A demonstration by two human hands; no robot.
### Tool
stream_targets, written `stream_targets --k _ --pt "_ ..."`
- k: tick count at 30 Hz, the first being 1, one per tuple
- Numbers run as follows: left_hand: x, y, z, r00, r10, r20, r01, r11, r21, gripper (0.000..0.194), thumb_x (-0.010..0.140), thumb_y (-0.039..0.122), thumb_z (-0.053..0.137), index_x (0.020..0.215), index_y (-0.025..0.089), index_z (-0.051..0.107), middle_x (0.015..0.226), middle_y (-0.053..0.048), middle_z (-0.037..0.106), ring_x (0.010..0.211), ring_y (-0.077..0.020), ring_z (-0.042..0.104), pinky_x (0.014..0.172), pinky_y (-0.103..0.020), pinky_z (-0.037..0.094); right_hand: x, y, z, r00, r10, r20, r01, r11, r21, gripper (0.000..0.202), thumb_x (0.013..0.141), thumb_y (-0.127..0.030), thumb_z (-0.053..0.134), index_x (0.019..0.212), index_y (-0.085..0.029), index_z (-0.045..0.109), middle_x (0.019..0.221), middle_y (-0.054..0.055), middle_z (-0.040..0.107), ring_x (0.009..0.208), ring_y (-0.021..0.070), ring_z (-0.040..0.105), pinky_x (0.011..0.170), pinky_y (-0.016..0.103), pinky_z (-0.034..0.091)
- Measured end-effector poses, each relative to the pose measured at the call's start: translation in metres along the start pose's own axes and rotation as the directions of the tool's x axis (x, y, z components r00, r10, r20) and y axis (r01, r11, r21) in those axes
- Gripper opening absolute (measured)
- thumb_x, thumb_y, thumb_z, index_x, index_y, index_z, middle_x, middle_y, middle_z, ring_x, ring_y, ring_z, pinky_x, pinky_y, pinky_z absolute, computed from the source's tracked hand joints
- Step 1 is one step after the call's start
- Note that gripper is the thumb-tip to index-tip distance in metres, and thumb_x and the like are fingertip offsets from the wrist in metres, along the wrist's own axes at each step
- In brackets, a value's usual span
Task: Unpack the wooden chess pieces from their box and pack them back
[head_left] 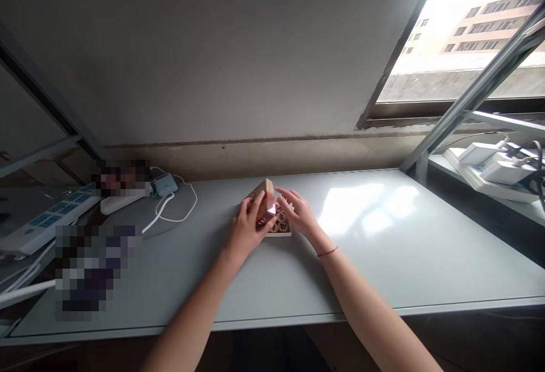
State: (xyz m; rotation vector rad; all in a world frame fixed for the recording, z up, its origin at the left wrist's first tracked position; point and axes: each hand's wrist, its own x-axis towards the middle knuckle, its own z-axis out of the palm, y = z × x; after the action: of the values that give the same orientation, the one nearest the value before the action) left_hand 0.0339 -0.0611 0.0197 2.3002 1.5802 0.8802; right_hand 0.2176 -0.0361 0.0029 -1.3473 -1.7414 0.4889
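Note:
A small box (279, 234) of round wooden Chinese chess pieces (282, 226) sits on the grey tabletop in front of me. Dark characters mark the pieces that show. My left hand (249, 227) is closed around a brown box lid (268, 190), which is tilted up over the left part of the box and hides some pieces. At the box's right side is my right hand (300, 213), its fingers apart and reaching along the far right edge. Whether its fingertips touch the box or the pieces I cannot tell.
The grey tabletop (179, 281) ends at a wall behind. At left lie a power strip (55, 216), a pale blue adapter (164, 183) and white cables (159, 207). White plugs on a strip (498, 167) stand beyond the metal frame at right, below a window (460, 48).

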Motion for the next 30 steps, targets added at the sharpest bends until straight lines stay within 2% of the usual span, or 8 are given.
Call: stream_targets --k 6,11,14,18,20,22,25,30 --pt "0.004 -0.01 -0.014 0.923 -0.142 -0.358 0.052 0.967 -0.249 0.041 0.086 0.028 0.055 0.125 0.024 0.045 0.12 -0.009 0.055 0.109 -0.0215 0.056 0.094 -0.033 0.047 0.004 0.013 0.003 0.981 0.191 0.035 -0.182 0.967 -0.179 0.044 0.095 -0.04 0.037 0.129 -0.018 0.055 0.108 0.011 0.065 0.094 0.0195 0.061 0.081 0.03 0.046" --pt "-0.003 -0.026 -0.037 0.82 -0.439 -0.368 0.288 0.871 -0.397 0.023 0.086 0.04 0.055 0.098 0.021 0.049 0.102 -0.006 0.06 0.086 -0.0177 0.061 0.075 -0.029 0.051 0.006 0.016 0.006 0.968 0.231 0.102 -0.198 0.945 -0.26 0.038 0.095 -0.027 0.034 0.12 -0.019 0.061 0.116 0.01 0.067 0.106 0.0203 0.061 0.086 0.027 0.044" --pt "-0.01 -0.038 -0.052 0.785 -0.508 -0.355 0.438 0.86 -0.262 0.018 0.085 0.036 0.054 0.09 0.02 0.052 0.092 -0.006 0.061 0.084 -0.0206 0.061 0.074 -0.032 0.05 0.006 0.015 0.005 0.962 0.25 0.111 -0.214 0.94 -0.265 0.038 0.094 -0.022 0.035 0.122 -0.018 0.06 0.118 0.009 0.066 0.107 0.02 0.061 0.085 0.026 0.044" --pt "-0.019 -0.048 -0.054 0.828 -0.304 -0.471 0.456 0.855 0.248 0.024 0.082 0.028 0.059 0.103 0.018 0.059 0.121 -0.015 0.054 0.115 -0.0354 0.048 0.087 -0.045 0.043 0.006 0.014 0.004 0.957 0.263 0.126 -0.22 0.935 -0.278 0.04 0.093 -0.019 0.034 0.124 -0.017 0.059 0.121 0.009 0.066 0.107 0.0205 0.061 0.084 0.026 0.044" --pt "-0.02 -0.049 -0.045 0.903 -0.231 -0.364 0.372 0.843 0.389 0.031 0.085 0.03 0.056 0.114 0.021 0.06 0.125 -0.014 0.053 0.112 -0.0352 0.05 0.086 -0.044 0.042 0.006 0.013 0.003 0.952 0.277 0.133 -0.231 0.93 -0.285 0.041 0.093 -0.019 0.033 0.125 -0.019 0.059 0.118 0.008 0.067 0.105 0.0201 0.062 0.081 0.026 0.044" --pt "-0.02 -0.047 -0.034 0.977 -0.187 -0.103 0.212 0.893 0.397 0.027 0.09 0.032 0.051 0.111 0.021 0.062 0.116 -0.012 0.058 0.1 -0.0279 0.057 0.082 -0.036 0.043 0.005 0.012 0.003 0.946 0.292 0.137 -0.242 0.924 -0.296 0.042 0.093 -0.02 0.033 0.126 -0.019 0.058 0.115 0.008 0.069 0.102 0.0202 0.063 0.079 0.025 0.044" --pt "-0.018 -0.039 -0.022 0.963 -0.207 0.171 0.136 0.925 0.356 0.029 0.096 0.029 0.037 0.104 0.023 0.064 0.102 -0.008 0.063 0.086 -0.0212 0.062 0.073 -0.03 0.043 0.004 0.011 0.003 0.945 0.297 0.137 -0.24 0.914 -0.327 0.042 0.093 -0.021 0.033 0.128 -0.018 0.056 0.113 0.008 0.07 0.101 0.0205 0.064 0.078 0.025 0.044" --pt "-0.024 -0.023 -0.022 0.952 -0.169 0.257 0.057 0.918 0.392 0.033 0.097 0.025 0.032 0.088 0.022 0.064 0.092 -0.005 0.062 0.079 -0.0189 0.062 0.066 -0.027 0.039 0.004 0.014 0.005 0.954 0.26 0.15 -0.194 0.915 -0.353 0.042 0.093 -0.021 0.034 0.129 -0.019 0.057 0.112 0.008 0.07 0.098 0.0208 0.065 0.078 0.026 0.044"
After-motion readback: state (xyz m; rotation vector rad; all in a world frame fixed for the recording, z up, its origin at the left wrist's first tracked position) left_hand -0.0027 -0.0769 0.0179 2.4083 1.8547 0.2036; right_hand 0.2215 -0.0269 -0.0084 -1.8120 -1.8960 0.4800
